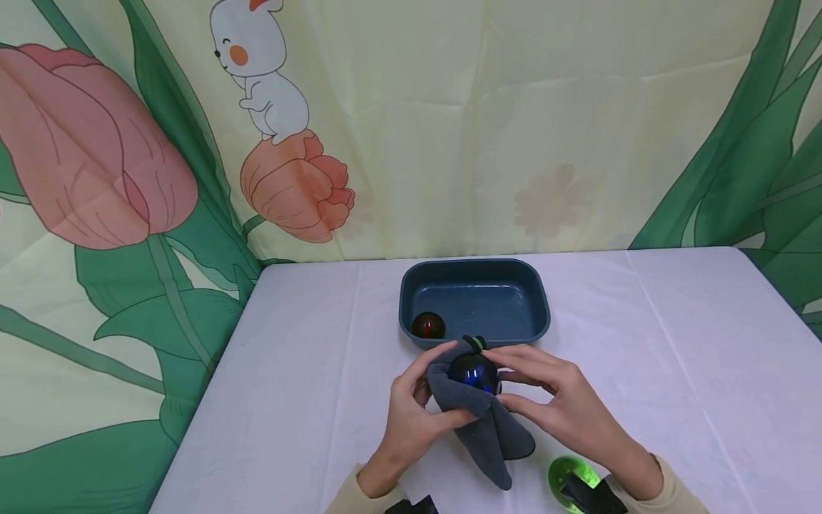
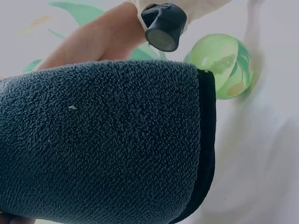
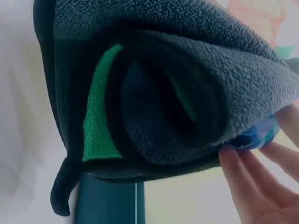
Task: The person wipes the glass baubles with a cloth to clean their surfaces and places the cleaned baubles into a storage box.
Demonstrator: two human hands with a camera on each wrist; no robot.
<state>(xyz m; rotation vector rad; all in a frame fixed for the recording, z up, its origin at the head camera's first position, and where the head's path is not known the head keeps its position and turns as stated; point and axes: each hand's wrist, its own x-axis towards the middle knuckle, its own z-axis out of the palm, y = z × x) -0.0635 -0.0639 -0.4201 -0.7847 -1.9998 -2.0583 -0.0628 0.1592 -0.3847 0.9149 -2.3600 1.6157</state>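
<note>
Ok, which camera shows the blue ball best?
The head view, where the blue ball shows clearly between the grey cloth and the right hand. The right wrist view catches only part below the cloth; the left wrist view, none.

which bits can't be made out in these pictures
Head view: lower part of the blue ball, behind the cloth.
Head view: some fingers of the left hand, behind the cloth.
Head view: part of the green ball, behind the black wrist camera.
Left wrist view: blue ball, hidden by the cloth.
Right wrist view: most of the blue ball, behind the cloth.
</note>
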